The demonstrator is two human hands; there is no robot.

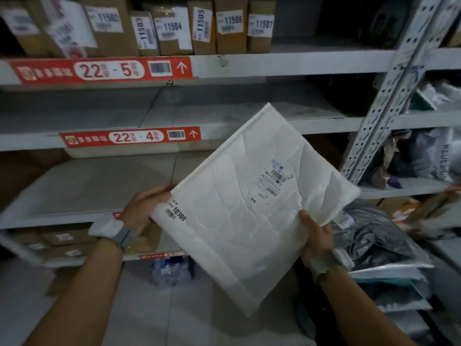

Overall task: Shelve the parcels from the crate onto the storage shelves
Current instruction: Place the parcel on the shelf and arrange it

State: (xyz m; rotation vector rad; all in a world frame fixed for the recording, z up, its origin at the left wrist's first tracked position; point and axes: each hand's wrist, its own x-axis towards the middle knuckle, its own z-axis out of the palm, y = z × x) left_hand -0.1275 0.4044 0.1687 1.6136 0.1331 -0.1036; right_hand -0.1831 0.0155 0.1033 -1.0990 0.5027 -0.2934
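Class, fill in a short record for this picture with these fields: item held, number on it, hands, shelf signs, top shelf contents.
item held: white mailer, tilted, in front of the shelves
number on it: 10306, on a small sticker
hands: left hand grips the left corner; right hand grips the lower right edge, thumb on the front
shelf signs: red sign 22-5 above red sign 22-4
top shelf contents: cardboard boxes, numbered up to 11507

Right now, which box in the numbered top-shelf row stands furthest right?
The box labelled 11507, next to 11506; no box of that row stands to its right.
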